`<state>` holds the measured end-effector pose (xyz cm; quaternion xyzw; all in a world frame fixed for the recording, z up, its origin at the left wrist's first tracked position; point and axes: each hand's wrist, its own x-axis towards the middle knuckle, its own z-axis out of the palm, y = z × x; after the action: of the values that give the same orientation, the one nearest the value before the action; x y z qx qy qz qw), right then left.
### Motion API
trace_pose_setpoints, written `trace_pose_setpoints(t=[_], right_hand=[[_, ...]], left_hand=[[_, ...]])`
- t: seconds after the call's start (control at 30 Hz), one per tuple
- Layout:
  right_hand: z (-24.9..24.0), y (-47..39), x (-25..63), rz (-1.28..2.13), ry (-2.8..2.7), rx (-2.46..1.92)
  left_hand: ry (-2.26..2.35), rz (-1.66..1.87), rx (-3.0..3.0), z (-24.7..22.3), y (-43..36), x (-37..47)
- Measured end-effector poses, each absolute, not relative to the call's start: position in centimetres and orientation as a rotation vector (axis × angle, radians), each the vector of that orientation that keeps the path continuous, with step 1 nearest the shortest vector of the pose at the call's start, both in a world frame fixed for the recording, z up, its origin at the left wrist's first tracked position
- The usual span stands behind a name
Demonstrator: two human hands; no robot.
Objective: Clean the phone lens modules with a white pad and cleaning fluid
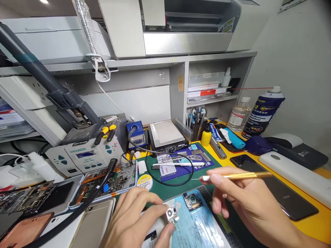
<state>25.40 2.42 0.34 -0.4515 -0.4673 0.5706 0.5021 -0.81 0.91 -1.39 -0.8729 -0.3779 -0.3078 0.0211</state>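
Note:
A small silvery camera module [170, 213] is pinched between the thumb and forefinger of my left hand [141, 220], above the left part of a light-blue work surface [196, 227]. My right hand [243, 196] grips a thin gold-handled tool [240, 176]; its fine needle-like tip points left, apart from the module. Another, larger camera module [192, 200] with a round lens lies at the top of the blue surface. Beneath my left hand is a pale flat object, mostly covered.
A tray of circuit parts [116, 182] and a gold phone shell [94, 220] lie left. A black cable loops over the green mat [165, 189]. At the right are a dark phone [287, 198], a spray can [265, 112] and a long white device [294, 172].

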Motion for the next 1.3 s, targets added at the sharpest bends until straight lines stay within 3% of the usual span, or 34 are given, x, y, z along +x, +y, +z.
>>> trace_pose_setpoints(t=[0.2,0.83,1.17,1.3], right_hand=[[0.0,2.7,25.6,1.403,-1.101,-1.085],[0.1,2.4,25.0,1.416,-1.266,-1.119],[0.8,2.4,24.8,1.529,-1.268,-1.060],[1.1,1.9,24.8,1.519,-1.304,-1.019]], left_hand=[[-1.438,-0.936,-2.714,-2.3,0.3,-0.3],[-1.309,-0.723,-2.757,-1.1,0.8,-1.0],[-1.105,-1.183,-2.494,0.3,0.8,0.6],[-0.957,-1.137,-2.488,1.4,1.2,3.2]])
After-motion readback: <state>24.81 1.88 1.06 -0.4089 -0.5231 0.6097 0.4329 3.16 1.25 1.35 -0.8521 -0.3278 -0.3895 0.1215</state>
